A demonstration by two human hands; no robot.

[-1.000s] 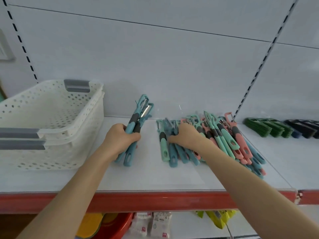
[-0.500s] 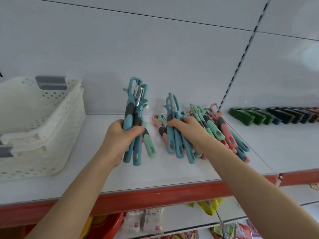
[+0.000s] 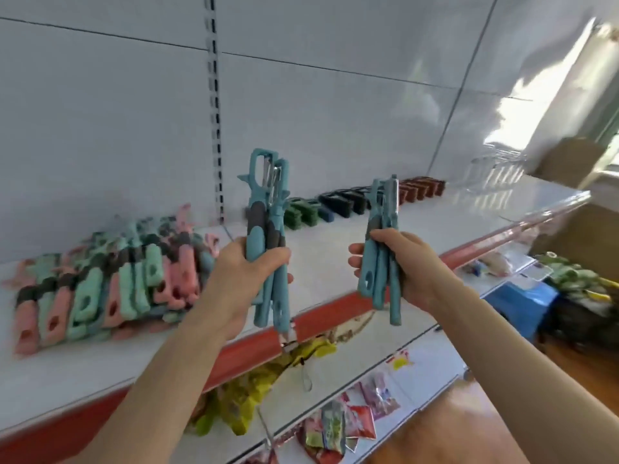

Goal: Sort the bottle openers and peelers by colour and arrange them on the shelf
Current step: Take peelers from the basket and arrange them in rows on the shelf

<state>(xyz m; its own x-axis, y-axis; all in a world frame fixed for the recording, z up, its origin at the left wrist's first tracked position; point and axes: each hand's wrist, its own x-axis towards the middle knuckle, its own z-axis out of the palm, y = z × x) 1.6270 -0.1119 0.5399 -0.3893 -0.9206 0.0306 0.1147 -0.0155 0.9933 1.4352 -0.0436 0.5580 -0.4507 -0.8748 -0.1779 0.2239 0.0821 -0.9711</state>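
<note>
Clasping a bunch of blue peelers (image 3: 264, 202) upright in the left hand (image 3: 248, 279), with fingers curled tight round the dark-and-blue handles and the thumb crossing the front. Holding it in the air over the front edge of the shelf (image 3: 335, 252), blade heads up and handle ends hanging below the fist. Gripping a second blue bundle (image 3: 382, 209) in the right hand (image 3: 405, 266) just as closely, also upright and off the shelf, well apart from the first. Not making out its heads, these being blurred and seen edge-on.

Lying on the shelf at left, a mixed heap (image 3: 110, 279) of pink, mint and blue tools, overlapping and hiding one another. Standing further back along the shelf, rows of green (image 3: 301, 212), black (image 3: 338, 202) and brown items (image 3: 422, 187), too smeared to identify. Fading at far right into glare and motion blur.
</note>
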